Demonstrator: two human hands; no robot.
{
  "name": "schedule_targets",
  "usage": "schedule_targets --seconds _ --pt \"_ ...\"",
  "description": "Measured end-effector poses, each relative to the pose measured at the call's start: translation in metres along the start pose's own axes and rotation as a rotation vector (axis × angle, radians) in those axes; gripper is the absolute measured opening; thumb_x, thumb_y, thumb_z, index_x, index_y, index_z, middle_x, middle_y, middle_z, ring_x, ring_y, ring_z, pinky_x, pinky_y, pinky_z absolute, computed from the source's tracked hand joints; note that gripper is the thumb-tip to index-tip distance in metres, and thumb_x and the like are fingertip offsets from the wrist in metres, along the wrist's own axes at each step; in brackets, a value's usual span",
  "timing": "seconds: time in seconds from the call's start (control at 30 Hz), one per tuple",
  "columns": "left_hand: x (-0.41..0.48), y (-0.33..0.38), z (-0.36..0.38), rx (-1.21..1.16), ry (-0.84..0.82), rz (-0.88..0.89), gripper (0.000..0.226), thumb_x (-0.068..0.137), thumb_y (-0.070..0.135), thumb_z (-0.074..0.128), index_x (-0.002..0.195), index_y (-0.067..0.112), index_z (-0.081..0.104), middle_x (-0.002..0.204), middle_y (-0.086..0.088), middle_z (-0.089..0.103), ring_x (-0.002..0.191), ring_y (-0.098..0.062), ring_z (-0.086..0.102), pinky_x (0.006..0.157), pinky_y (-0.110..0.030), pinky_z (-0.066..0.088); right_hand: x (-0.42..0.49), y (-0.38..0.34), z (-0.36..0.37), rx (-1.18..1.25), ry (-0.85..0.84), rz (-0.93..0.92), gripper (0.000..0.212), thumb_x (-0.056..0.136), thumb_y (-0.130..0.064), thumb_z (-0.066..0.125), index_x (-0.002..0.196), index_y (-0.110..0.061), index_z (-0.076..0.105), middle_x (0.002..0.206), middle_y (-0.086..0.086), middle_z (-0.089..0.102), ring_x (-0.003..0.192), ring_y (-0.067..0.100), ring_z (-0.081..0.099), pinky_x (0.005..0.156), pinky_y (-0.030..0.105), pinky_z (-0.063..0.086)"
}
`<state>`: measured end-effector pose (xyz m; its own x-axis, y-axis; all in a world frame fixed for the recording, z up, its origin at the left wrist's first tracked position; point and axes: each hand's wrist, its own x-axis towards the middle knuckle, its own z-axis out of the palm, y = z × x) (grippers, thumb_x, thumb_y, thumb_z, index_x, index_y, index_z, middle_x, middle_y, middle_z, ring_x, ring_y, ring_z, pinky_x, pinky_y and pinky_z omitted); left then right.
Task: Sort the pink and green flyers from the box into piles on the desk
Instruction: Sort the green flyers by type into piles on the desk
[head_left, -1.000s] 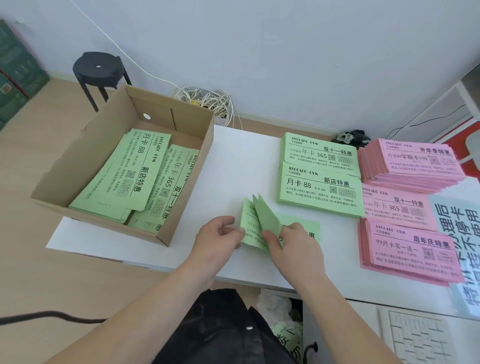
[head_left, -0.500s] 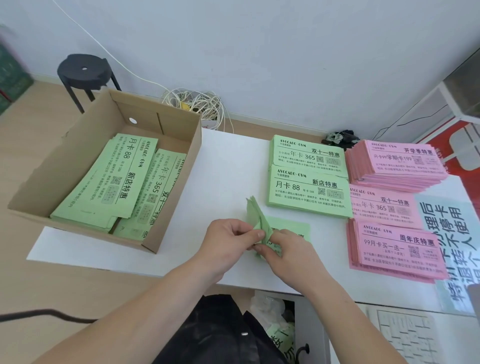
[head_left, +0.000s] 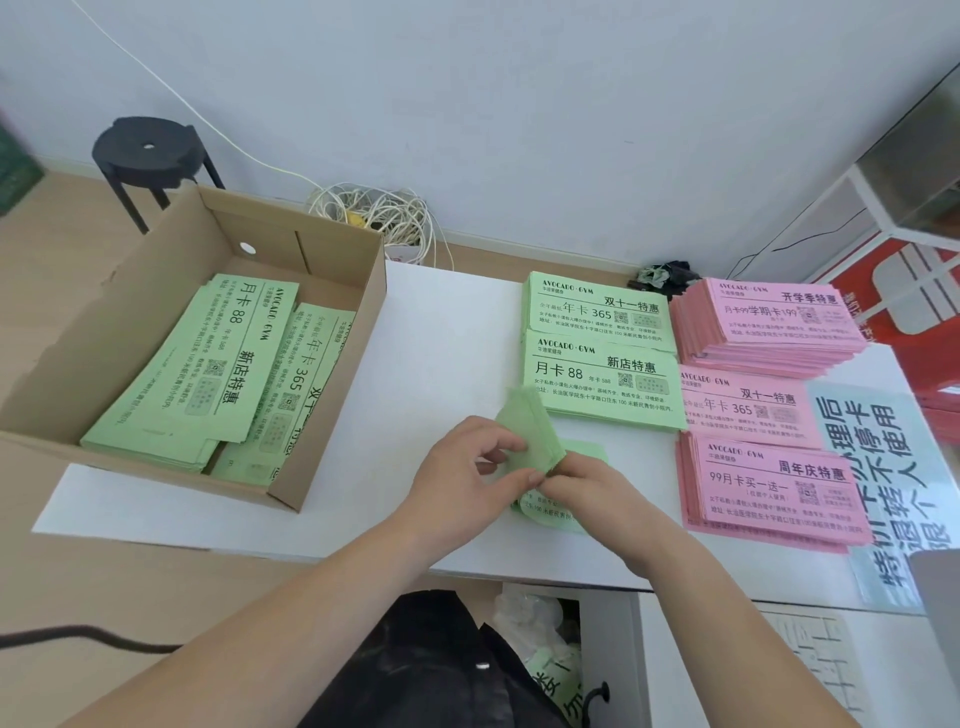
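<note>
A cardboard box (head_left: 332, 384) sits at the desk's left end with green flyers (head_left: 208, 374) inside. Two green piles (head_left: 602, 353) lie side by side mid-desk. To their right are three pink piles (head_left: 769, 332). In front of the green piles, my left hand (head_left: 467, 473) and my right hand (head_left: 597, 488) together pinch a small bunch of green flyers (head_left: 530, 431), lifted on edge above more green flyers (head_left: 545, 512) lying flat on the white desk (head_left: 441, 332).
A printed plastic sheet (head_left: 883, 467) lies at the desk's right edge. A black stool (head_left: 148, 156) and a tangle of white cable (head_left: 374, 213) stand behind the box. Dark small items (head_left: 662, 275) lie behind the piles. An open drawer (head_left: 545, 649) is below the desk.
My hands have drawn closer together and the fanned green flyers have closed up into a tighter bunch between my fingers. The camera view shifted slightly.
</note>
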<state>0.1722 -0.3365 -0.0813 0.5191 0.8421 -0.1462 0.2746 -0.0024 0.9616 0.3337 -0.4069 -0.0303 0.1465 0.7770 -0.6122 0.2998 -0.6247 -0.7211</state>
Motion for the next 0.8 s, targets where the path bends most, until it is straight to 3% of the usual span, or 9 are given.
schedule_targets --seconds 0.1,0.23,0.37,0.47,0.53,0.6,0.7,0.8 --pt "0.002 -0.001 0.000 0.052 -0.012 0.027 0.031 0.076 0.031 0.091 0.102 0.026 0.075 0.105 0.018 0.065 0.096 -0.005 0.065 0.090 -0.031 0.057 0.001 0.003 -0.003 0.058 0.012 0.040 0.033 0.095 -0.048 0.052 0.105 -0.027 0.076 0.112 -0.009 0.074 0.117 0.014 0.063 0.111 0.044 0.044" --pt "0.000 -0.003 0.000 0.116 -0.003 0.056 0.030 0.076 0.033 0.090 0.100 0.027 0.074 0.102 0.018 0.067 0.095 -0.006 0.066 0.087 -0.030 0.057 0.003 0.008 -0.002 0.018 0.019 0.073 0.046 0.105 -0.058 0.037 0.112 -0.032 0.075 0.118 -0.017 0.072 0.120 0.001 0.060 0.114 0.038 0.041" --pt "0.001 -0.005 0.001 0.052 -0.021 0.022 0.022 0.081 0.023 0.087 0.100 0.024 0.077 0.101 0.015 0.071 0.095 -0.008 0.068 0.090 -0.031 0.058 0.003 0.011 -0.003 0.000 0.044 0.049 0.049 0.103 -0.061 0.037 0.116 -0.031 0.074 0.117 -0.014 0.073 0.118 0.008 0.063 0.111 0.039 0.045" --pt "-0.002 -0.007 -0.002 -0.033 0.004 -0.079 0.019 0.090 0.013 0.075 0.106 0.025 0.076 0.101 0.013 0.073 0.095 -0.004 0.070 0.090 -0.028 0.058 0.002 0.010 -0.001 -0.066 0.135 0.024 0.051 0.108 -0.051 0.035 0.098 -0.013 0.069 0.093 -0.004 0.071 0.089 0.021 0.063 0.090 0.034 0.051" --pt "-0.007 -0.007 -0.005 -0.069 0.012 -0.149 0.022 0.095 0.013 0.067 0.108 0.028 0.073 0.097 0.010 0.076 0.086 -0.005 0.071 0.079 -0.024 0.057 0.001 0.010 0.002 -0.146 0.196 0.016 0.048 0.109 -0.045 0.033 0.080 -0.009 0.048 0.076 0.001 0.050 0.069 0.020 0.043 0.067 0.033 0.039" --pt "-0.011 -0.008 -0.008 -0.108 0.054 -0.237 0.021 0.094 0.009 0.062 0.102 0.026 0.071 0.089 0.007 0.078 0.077 -0.013 0.071 0.067 -0.028 0.055 0.002 0.012 0.004 -0.194 0.231 0.023 0.042 0.109 -0.040 0.032 0.075 -0.015 0.037 0.072 0.000 0.038 0.064 0.017 0.033 0.057 0.029 0.030" --pt "-0.014 -0.018 -0.015 -0.228 0.226 -0.353 0.025 0.093 0.004 0.058 0.107 0.022 0.066 0.098 0.005 0.077 0.087 -0.015 0.075 0.077 -0.036 0.063 0.004 0.014 0.007 -0.205 0.277 0.032 0.041 0.109 -0.037 0.031 0.074 -0.015 0.035 0.070 0.001 0.037 0.061 0.017 0.031 0.050 0.027 0.028" --pt "-0.019 -0.024 -0.022 -0.281 0.297 -0.407 0.026 0.099 0.001 0.054 0.121 0.016 0.058 0.108 -0.002 0.074 0.091 -0.013 0.075 0.074 -0.027 0.063 0.004 0.016 0.008 -0.216 0.315 0.028 0.043 0.108 -0.036 0.031 0.073 -0.013 0.036 0.068 0.001 0.040 0.059 0.018 0.033 0.053 0.029 0.029"
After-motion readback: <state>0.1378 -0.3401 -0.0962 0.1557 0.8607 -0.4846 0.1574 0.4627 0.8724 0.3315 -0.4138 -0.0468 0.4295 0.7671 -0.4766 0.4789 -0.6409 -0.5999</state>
